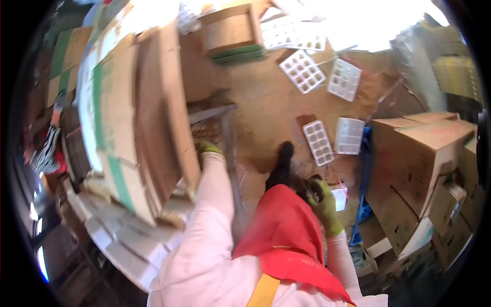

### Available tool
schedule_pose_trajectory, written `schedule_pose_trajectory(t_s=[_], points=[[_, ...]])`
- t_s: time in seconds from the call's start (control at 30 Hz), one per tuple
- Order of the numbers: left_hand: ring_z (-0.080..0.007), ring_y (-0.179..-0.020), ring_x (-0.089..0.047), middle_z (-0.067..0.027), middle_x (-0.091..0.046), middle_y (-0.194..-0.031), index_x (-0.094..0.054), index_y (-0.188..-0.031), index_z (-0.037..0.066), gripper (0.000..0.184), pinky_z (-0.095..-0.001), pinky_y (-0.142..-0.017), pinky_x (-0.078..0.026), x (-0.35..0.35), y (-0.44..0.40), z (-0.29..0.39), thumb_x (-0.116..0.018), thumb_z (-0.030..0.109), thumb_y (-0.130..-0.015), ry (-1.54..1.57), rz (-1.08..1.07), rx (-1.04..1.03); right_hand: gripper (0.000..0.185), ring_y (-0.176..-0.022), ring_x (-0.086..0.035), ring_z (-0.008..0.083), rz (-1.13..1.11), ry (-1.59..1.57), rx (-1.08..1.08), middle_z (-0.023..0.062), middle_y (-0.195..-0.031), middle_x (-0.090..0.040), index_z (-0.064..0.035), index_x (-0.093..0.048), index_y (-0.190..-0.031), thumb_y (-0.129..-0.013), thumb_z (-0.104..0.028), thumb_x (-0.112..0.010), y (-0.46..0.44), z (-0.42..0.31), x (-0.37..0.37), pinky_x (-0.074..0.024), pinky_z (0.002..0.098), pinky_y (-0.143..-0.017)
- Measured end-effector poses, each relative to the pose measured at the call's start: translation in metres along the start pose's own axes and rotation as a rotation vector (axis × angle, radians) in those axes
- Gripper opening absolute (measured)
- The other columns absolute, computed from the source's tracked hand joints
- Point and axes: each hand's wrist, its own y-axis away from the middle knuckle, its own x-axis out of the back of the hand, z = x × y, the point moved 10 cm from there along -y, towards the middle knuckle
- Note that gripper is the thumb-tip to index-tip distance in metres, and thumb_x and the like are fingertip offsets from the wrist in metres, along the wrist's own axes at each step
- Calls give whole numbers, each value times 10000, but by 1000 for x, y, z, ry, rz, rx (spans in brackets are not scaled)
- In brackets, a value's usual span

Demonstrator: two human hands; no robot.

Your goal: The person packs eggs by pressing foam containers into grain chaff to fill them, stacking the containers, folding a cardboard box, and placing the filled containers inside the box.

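Note:
My left hand (pixel 210 148), in a yellow-green glove, reaches forward beside the upright cardboard flap (pixel 179 110) of a long open carton. Its fingers are mostly hidden, so its grip does not show. A slatted wooden frame (pixel 228 120) stands just beyond it. At my right side, my right hand (pixel 327 207), in a matching glove, is closed around a small dark object (pixel 313 189) that is too blurred to name. A small white box (pixel 339 198) shows just past that hand.
White compartment trays (pixel 302 71) lie scattered on the brown floor (pixel 255 97). Cardboard boxes (pixel 409 153) are piled at the right beside a blue frame (pixel 363 189). An open carton (pixel 230 30) sits ahead. Flattened cardboard (pixel 123 238) lies at the lower left.

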Motion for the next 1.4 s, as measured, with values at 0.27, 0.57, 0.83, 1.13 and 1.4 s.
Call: schedule_pose_trajectory(t_s=[0.27,0.57,0.83,1.13,1.4], points=[[-265,-887,-648,-146,-664,-1063,-584,-1200,12,399,-379,-759,-532,-108,-81,-12,-430,307,-979,34,-572,247,412,-1032,-600,358,78,251,-245,167,-1120,-626,-75,-596,-1154,-809,-288,-664,67,54,35,-493,431,-873],[-284,-902,-635,-154,-649,-1066,-590,-1190,14,403,-421,-776,-530,-115,28,7,-446,326,-978,-58,-641,272,310,-990,-584,363,169,17,-221,165,-1044,-618,-74,-609,-1082,-837,-263,-619,70,41,44,-464,439,-844],[-215,-816,-616,-73,-638,-932,-593,-1150,73,271,-370,-685,-518,-217,279,56,-502,259,-974,113,-1017,-58,402,-1070,-581,356,329,28,-249,173,-1149,-612,-91,-592,-1179,-838,-302,-620,153,108,100,-469,437,-906],[-84,-930,-612,-35,-637,-1165,-587,-1268,46,365,-210,-707,-479,-288,890,250,-628,127,-914,95,-1720,-692,315,-779,-547,177,1928,-742,-51,91,-921,-575,-30,-527,-1076,-829,-101,-709,408,281,357,-505,309,-740],[-162,-804,-623,-61,-654,-986,-602,-1209,62,338,-299,-702,-524,-334,1091,251,-637,172,-892,-521,-1684,-752,290,-1142,-512,211,1166,-2003,346,12,-1249,-547,-162,-563,-1160,-889,-219,-651,332,412,378,-414,363,-990]])
